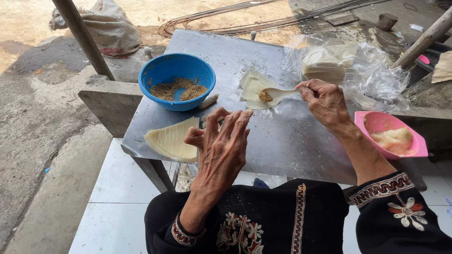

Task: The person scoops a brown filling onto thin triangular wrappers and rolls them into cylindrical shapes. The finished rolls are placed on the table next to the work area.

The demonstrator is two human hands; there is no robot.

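My right hand (325, 99) grips a white plastic spoon (278, 93) whose bowl carries a small heap of brown filling. The spoon rests over a pale dough wrapper (252, 87) lying on the grey metal table (282, 136). My left hand (221, 148) hovers raised above the table's near edge, fingers spread, holding nothing. Just left of it sits a stack of triangular wrappers (172, 138). A blue bowl (165, 68) with brown crumbly filling stands at the far left of the table.
A clear plastic bag with stacked wrappers (329, 63) lies at the back right. A pink bowl (376, 121) of pale paste sits at the right edge. Wooden poles, a sack (110, 26) and coiled wire (226, 23) lie beyond, on concrete ground.
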